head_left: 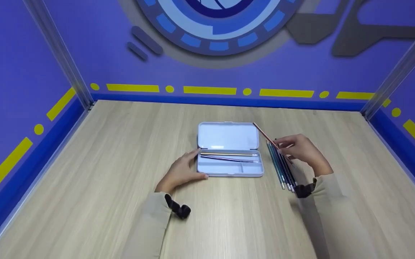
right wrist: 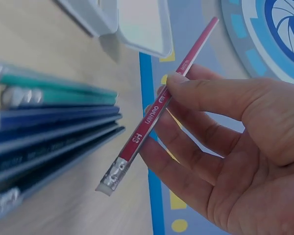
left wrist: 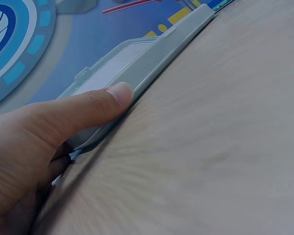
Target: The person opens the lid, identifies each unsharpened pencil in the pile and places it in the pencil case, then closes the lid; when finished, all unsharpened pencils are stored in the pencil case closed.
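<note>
A white pencil case [head_left: 219,168] lies with its lid [head_left: 228,136] raised at the back. Inside it are a yellowish pencil [head_left: 225,154] and a dark striped pencil [head_left: 227,159]. My left hand [head_left: 181,171] holds the case's left end, its thumb [left wrist: 100,105] against the front wall and the fingers partly hidden behind. Between thumb and fingertips, my right hand [head_left: 303,150] pinches a red pencil [right wrist: 149,122], tilted above the table, eraser end nearer the wrist. Under that hand, several green, blue and dark pencils [head_left: 281,167] lie side by side, right of the case.
The wooden table [head_left: 121,151] meets a blue-purple back wall [head_left: 178,72] with yellow markings. Side panels with metal corner posts [head_left: 398,64] stand left and right. A black strap camera [head_left: 180,210] sits on the left wrist, another [head_left: 305,190] on the right.
</note>
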Available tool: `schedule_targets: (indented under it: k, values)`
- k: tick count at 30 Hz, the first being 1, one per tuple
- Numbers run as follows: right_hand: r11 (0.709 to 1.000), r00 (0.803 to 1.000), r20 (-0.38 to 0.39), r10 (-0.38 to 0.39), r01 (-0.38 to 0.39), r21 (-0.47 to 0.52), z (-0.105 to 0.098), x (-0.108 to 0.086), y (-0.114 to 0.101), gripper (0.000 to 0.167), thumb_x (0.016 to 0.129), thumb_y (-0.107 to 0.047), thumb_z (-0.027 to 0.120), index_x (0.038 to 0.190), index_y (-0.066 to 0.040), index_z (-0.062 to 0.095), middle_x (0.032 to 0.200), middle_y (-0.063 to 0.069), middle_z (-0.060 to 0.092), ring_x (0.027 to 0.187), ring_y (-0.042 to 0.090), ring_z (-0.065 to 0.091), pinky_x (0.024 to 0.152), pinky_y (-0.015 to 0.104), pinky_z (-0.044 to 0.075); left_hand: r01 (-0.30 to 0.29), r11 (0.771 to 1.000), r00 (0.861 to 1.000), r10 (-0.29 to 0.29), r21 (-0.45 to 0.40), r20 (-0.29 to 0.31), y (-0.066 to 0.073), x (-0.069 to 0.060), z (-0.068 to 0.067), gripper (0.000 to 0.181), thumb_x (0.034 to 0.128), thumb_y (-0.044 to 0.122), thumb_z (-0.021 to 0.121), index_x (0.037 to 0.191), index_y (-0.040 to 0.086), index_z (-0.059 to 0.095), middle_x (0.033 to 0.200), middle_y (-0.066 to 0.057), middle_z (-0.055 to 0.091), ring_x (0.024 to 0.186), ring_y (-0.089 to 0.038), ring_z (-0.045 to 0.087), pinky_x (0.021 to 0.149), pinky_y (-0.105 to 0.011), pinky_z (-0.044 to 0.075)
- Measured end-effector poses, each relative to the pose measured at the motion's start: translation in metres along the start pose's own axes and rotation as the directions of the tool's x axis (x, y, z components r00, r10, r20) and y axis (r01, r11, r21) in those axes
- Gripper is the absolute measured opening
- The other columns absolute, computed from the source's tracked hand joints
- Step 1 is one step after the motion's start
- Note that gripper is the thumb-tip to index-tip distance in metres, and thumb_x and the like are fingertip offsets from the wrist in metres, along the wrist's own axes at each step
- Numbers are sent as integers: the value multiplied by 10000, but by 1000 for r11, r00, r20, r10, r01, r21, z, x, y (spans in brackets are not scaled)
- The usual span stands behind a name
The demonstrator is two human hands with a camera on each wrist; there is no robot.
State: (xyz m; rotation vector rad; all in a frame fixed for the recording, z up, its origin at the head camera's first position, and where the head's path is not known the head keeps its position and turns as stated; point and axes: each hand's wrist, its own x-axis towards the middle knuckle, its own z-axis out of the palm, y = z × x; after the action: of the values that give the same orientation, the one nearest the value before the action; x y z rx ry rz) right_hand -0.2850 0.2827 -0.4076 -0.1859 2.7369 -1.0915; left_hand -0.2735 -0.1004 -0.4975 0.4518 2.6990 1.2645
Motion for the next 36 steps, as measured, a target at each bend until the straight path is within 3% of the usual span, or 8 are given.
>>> schedule_targets:
  k: [8, 14, 19, 27, 36]
  values:
    - [994, 994, 0, -112, 112, -13, 10, 8, -15, 307, 884, -18, 633, 1186, -39, 684, 1036, 202, 697, 816, 262, 644, 665, 269, 550, 3, 1000, 1000, -3, -1, 0, 1, -1, -1, 1008, 661, 469, 852, 1499, 213, 354, 1550, -94, 341, 1436, -347, 280, 1172, -498, 250]
    - [980, 981, 7, -195, 195, -45, 20, 13, -27, 271, 865, 13, 639, 1124, -17, 711, 1001, 194, 716, 769, 185, 634, 638, 227, 531, -15, 1000, 1000, 15, -4, -1, 0, -2, -1, 987, 677, 466, 843, 1494, 188, 365, 1543, -123, 347, 1433, -353, 285, 1168, -502, 258]
    - [977, 978, 33, -206, 208, -57, 28, 19, -38, 248, 867, 3, 648, 1095, -47, 732, 1009, 164, 726, 811, 183, 636, 655, 246, 528, -28, 1000, 1000, 28, -2, 0, -1, -1, -1, 996, 677, 467, 843, 1498, 183, 355, 1542, -130, 345, 1429, -330, 301, 1170, -476, 266]
    - [974, 974, 76, -214, 219, -58, 42, 26, -55, 274, 861, 35, 642, 1100, -60, 735, 1024, 149, 727, 838, 211, 658, 730, 372, 582, -34, 999, 999, 34, -2, -3, -1, -1, -1, 1006, 668, 463, 849, 1499, 185, 353, 1544, -117, 344, 1431, -320, 299, 1177, -460, 254]
    - [975, 976, 101, -191, 201, -96, 56, 33, -68, 258, 851, 13, 670, 1057, -113, 760, 1012, 93, 740, 815, 178, 635, 707, 293, 560, -25, 1000, 1000, 25, -3, -2, -1, -2, -1, 1006, 667, 464, 849, 1499, 190, 353, 1552, -100, 332, 1438, -312, 285, 1182, -457, 244]
